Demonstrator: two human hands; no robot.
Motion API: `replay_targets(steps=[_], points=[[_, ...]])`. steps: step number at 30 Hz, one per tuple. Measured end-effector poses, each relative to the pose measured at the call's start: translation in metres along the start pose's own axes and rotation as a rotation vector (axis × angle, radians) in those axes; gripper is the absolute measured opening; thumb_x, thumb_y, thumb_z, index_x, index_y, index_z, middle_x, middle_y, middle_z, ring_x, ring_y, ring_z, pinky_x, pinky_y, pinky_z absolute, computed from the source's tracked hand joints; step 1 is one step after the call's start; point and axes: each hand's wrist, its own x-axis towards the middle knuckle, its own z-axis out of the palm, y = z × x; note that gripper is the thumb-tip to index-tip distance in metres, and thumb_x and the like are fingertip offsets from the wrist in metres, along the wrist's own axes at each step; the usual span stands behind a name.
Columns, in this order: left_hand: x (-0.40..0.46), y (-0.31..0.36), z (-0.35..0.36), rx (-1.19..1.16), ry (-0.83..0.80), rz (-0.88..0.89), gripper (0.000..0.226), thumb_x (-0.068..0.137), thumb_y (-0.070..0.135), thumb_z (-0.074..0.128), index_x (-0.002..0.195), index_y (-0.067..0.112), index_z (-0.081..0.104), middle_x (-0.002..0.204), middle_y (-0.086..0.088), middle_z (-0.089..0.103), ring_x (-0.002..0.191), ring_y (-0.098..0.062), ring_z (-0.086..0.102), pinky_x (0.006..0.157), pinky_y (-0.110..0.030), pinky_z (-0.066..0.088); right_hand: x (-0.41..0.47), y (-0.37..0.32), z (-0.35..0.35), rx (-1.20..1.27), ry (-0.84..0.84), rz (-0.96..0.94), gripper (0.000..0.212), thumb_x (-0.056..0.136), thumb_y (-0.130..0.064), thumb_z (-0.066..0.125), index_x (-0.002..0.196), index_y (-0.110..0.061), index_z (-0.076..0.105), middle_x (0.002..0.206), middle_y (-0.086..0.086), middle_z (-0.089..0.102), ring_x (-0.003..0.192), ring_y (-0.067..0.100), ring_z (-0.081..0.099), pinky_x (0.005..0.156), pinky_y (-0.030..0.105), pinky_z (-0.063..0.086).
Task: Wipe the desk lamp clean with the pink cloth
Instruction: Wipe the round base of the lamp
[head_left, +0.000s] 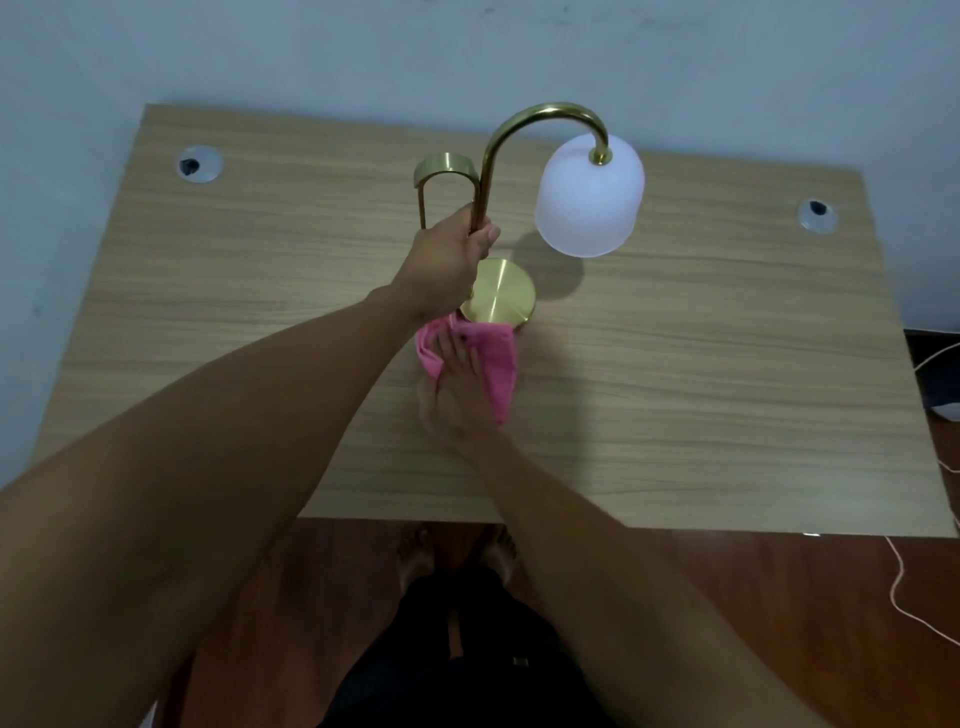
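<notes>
A brass desk lamp (524, 122) stands mid-desk, with a curved neck, a round brass base (501, 296) and a white frosted shade (589, 200) hanging to the right. My left hand (452, 254) is closed around the lamp's upright stem just above the base. The pink cloth (496, 366) lies against the near edge of the base. My right hand (452, 395) presses on the cloth, fingers spread over it and pointing at the base.
The wooden desk (727, 364) has a cable grommet at the far left (200, 164) and another at the far right (816, 214). A wall runs behind it. A thin cable (896, 582) trails on the floor at right. My feet show below the near edge.
</notes>
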Motion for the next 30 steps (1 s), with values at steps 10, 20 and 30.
replay_targets(steps=[10, 20, 30], points=[[-0.003, 0.002, -0.005, 0.025, -0.008, -0.007, 0.027, 0.104, 0.037, 0.046, 0.110, 0.014, 0.060, 0.102, -0.008, 0.072, 0.084, -0.014, 0.061, 0.055, -0.002, 0.038, 0.002, 0.004, -0.124, 1.323, 0.555, 0.576, 0.039, 0.091, -0.033, 0.042, 0.099, -0.005, 0.069, 0.100, 0.017, 0.065, 0.095, 0.032, 0.066, 0.083, 0.043, 0.052], [-0.001, 0.002, -0.003, 0.054, -0.017, -0.031, 0.019, 0.105, 0.039, 0.044, 0.105, 0.023, 0.056, 0.103, -0.001, 0.071, 0.095, -0.014, 0.065, 0.068, -0.014, 0.041, 0.040, 0.050, -0.054, -0.106, 0.110, 0.159, 0.062, 0.107, -0.036, 0.024, 0.164, -0.013, 0.031, 0.171, 0.018, 0.027, 0.161, 0.035, 0.020, 0.132, 0.047, 0.012], [0.001, 0.000, -0.003, 0.069, -0.020, -0.007, 0.020, 0.105, 0.037, 0.044, 0.106, 0.022, 0.056, 0.100, 0.000, 0.070, 0.090, -0.010, 0.064, 0.069, -0.014, 0.042, 0.026, 0.057, -0.039, -0.625, -0.055, -0.278, 0.071, 0.093, -0.038, 0.042, 0.160, -0.018, 0.042, 0.170, 0.012, 0.033, 0.159, 0.040, 0.023, 0.127, 0.066, 0.012]])
